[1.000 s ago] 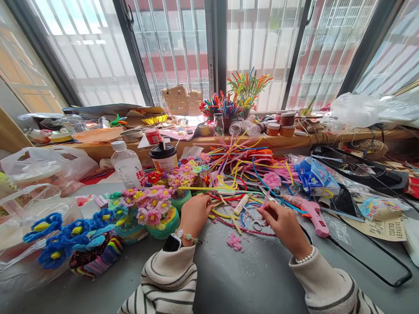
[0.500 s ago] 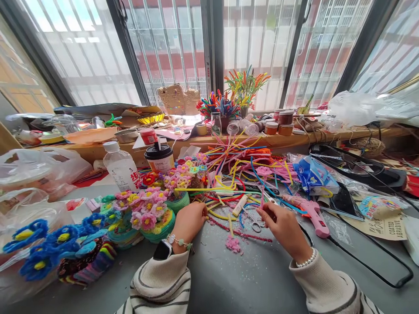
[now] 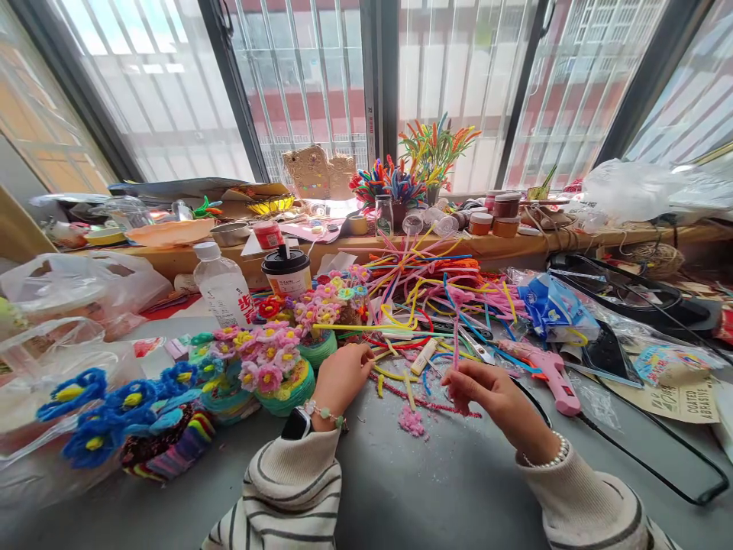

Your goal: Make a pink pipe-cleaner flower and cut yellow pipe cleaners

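My right hand (image 3: 486,393) pinches the stem of a pink pipe-cleaner flower (image 3: 456,344) and holds it upright. My left hand (image 3: 343,378) rests at the edge of the pipe-cleaner heap, fingers pinched together; whatever is between them is hidden. Beside its fingertips lie a short yellow pipe-cleaner piece (image 3: 380,386) and a red tinsel stem (image 3: 424,403). Between the hands are a pale yellow strip (image 3: 409,391) and a pink fluffy clump (image 3: 412,422). Scissors, mostly covered by my right fingers, lie there too.
Pots of pink flowers (image 3: 269,359) and blue flowers (image 3: 92,412) stand left, near a water bottle (image 3: 222,286) and lidded cup (image 3: 286,275). At right lie a pink glue gun (image 3: 553,378) with its cord and a blue packet (image 3: 555,305). Loose pipe cleaners (image 3: 424,275) spread behind.
My right hand has moved slightly toward me and lowered the pink flower, now covering the scissors' handles. My left hand has shifted slightly, uncovering a yellow piece. The whole view has swung a little left.
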### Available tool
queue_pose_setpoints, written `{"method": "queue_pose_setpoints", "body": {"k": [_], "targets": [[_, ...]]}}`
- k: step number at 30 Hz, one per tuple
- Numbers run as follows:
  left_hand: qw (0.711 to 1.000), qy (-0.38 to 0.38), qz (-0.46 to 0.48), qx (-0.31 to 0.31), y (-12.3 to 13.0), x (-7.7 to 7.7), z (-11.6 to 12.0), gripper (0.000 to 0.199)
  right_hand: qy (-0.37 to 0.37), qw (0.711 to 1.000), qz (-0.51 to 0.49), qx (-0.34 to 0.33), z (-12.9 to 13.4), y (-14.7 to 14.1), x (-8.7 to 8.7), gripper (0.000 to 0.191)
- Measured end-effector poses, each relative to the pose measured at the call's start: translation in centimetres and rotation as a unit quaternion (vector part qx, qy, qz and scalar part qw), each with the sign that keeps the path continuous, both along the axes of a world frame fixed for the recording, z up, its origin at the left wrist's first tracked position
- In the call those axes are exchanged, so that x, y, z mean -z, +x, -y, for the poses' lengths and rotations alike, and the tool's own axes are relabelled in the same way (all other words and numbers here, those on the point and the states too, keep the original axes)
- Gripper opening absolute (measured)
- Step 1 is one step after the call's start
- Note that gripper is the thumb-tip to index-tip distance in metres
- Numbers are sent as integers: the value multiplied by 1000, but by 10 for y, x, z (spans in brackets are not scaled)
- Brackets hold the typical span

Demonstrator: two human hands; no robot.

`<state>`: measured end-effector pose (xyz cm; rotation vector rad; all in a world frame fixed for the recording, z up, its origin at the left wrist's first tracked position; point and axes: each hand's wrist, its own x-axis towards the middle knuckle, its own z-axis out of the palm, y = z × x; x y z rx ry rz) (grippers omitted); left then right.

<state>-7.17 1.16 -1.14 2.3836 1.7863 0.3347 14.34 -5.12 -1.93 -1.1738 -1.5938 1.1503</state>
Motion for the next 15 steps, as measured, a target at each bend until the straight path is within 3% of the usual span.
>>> {"method": "queue_pose_setpoints", "body": {"k": [4, 7, 15], "targets": [[998, -5, -6, 58, 3, 1, 0, 16, -110, 990, -50, -70, 0, -3, -2, 34], [993, -46, 3, 106, 6, 3, 2, 15, -174, 981, -76, -41, -3, -4, 0, 38], [979, -96, 21, 179, 11, 4, 4, 15, -192, 980, -57, -3, -4, 0, 3, 34]]}}
